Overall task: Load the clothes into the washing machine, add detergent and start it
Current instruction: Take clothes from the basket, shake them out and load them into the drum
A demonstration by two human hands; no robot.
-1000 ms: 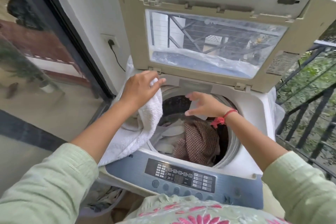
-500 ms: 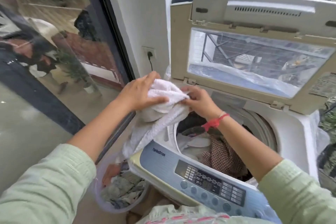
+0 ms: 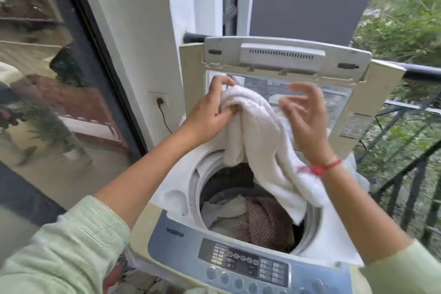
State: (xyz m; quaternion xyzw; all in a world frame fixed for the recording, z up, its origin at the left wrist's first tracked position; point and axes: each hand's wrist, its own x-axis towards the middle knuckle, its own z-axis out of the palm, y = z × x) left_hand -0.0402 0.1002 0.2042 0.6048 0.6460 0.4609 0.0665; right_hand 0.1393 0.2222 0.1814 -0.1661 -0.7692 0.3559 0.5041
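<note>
White terry towel (image 3: 260,141) hangs bunched in the left hand (image 3: 210,114), fingers clenched round its top fold, directly above the washing machine (image 3: 176,198). Its tail drops across the tub (image 3: 226,181) rim at three o'clock. Right hand (image 3: 303,117) hovers just beside the towel, fingers spread, gripping nothing. Inside, a brown checked cloth (image 3: 267,224) lies at five o'clock; the lid (image 3: 281,59) stands upright.

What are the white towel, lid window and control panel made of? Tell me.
The white towel looks like terry cloth, probably cotton: fuzzy matte pile. The lid window is clear glass or plastic, cannot tell which: glossy, reflective. The control panel seems blue-grey plastic: smooth, faintly shiny.
</note>
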